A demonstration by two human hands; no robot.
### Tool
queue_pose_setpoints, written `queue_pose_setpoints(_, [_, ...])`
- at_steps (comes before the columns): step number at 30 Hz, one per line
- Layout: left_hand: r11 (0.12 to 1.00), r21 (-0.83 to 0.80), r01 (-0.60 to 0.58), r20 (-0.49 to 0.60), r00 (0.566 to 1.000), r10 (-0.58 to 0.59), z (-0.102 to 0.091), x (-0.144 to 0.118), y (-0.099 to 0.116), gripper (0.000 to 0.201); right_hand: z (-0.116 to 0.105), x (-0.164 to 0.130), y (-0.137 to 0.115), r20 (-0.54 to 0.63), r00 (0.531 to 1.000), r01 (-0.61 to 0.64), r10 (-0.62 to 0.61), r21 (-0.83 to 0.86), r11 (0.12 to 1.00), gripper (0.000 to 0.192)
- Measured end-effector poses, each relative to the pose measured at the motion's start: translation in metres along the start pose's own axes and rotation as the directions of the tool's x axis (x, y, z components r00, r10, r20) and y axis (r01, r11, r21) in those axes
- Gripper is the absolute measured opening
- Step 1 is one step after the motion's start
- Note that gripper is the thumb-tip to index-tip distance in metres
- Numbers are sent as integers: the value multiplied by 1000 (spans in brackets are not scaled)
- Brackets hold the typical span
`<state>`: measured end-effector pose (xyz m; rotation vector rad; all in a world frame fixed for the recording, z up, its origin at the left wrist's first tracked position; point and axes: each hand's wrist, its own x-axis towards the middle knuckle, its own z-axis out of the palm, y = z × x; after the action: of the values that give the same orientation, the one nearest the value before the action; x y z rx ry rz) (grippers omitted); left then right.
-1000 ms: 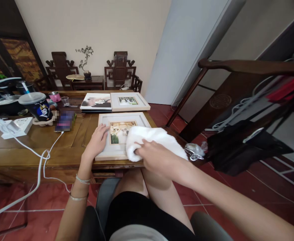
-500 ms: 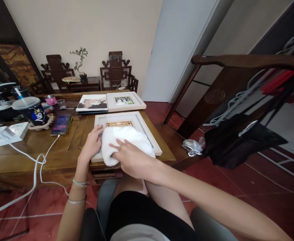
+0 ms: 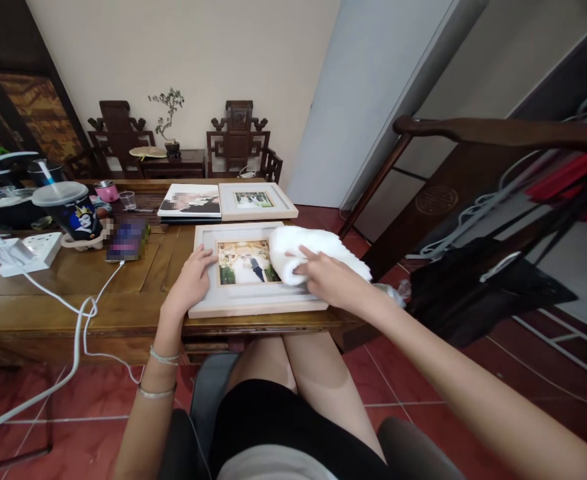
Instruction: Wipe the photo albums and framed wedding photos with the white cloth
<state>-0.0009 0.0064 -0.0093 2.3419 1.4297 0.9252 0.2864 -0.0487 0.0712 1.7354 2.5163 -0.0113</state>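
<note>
A light wooden picture frame (image 3: 253,309) lies face up at the table's near edge, with a photo (image 3: 243,262) of two people inside a pale mat. My left hand (image 3: 191,283) rests on the frame's left side, fingers stretched over its border onto the pane. On the frame's right part sits a fluffy white cloth (image 3: 323,250), bunched and overhanging the right edge. My right hand (image 3: 331,283) grips its near fold, index finger extended along the top. The cloth hides the photo's right end and the frame's upper right corner.
Behind lie a second framed photo (image 3: 258,200) and a stack of photo panels (image 3: 189,201). Leftward are a phone (image 3: 127,240) on a charging cable, a lidded drink cup (image 3: 78,217) and a power strip (image 3: 33,253). A wooden chair (image 3: 433,193) stands at right.
My right hand has slid the white cloth from the frame's lower middle to its right side, uncovering the photo. My left hand stays on the frame's left side.
</note>
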Motion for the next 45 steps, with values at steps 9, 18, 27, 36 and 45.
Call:
queue_pose_setpoints(9, [1000, -2, -20, -13, 1000, 20, -3, 1, 2, 52, -15, 105, -20, -234, 958, 156, -166, -61, 986, 46])
queue_pose_setpoints(18, [997, -47, -65, -19, 998, 64, -8, 2, 10, 58, -3, 145, -85, -218, 937, 264, -273, -69, 962, 33])
queue_pose_setpoints(27, [996, -85, -27, -36, 999, 24, -4, 1, 5, 52, -7, 103, -6, -131, 991, -9, -4, -98, 995, 36])
queue_pose_setpoints(36, [997, -77, -7, -64, 998, 2, 0, 0, 2, 47, -15, -1, -2, 127, 983, 143, -135, -58, 988, 48])
queue_pose_setpoints(45, [1000, 5, -3, -35, 999, 3, 1, 0, 0, 47, -17, -21, -21, 139, 974, 174, -180, 53, 983, 57])
